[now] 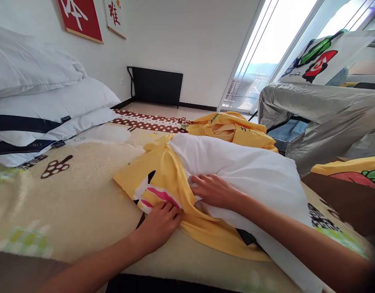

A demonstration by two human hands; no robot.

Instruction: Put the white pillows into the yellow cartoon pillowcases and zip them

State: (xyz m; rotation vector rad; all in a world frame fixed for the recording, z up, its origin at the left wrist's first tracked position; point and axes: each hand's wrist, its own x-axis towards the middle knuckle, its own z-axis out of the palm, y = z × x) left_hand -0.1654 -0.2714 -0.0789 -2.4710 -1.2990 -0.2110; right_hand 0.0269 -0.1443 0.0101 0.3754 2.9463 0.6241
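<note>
A white pillow (pixel 251 171) lies on the bed, partly inside a yellow cartoon-print pillowcase (pixel 157 179). My left hand (pixel 160 226) rests on the near edge of the pillowcase, its fingers pinching the yellow cloth at its opening. My right hand (pixel 213 190) lies on the pillow where it meets the case, fingers curled on the bunched edge of fabric. The lower part of the pillow runs under my right forearm.
The bed has a cream fleece blanket (pixel 68 199). Stacked white pillows (pixel 44 101) sit at the left. A second yellow cloth (pixel 233 128) lies crumpled at the far edge. A silver-covered object (pixel 321 114) stands to the right, by a bright window (pixel 267 44).
</note>
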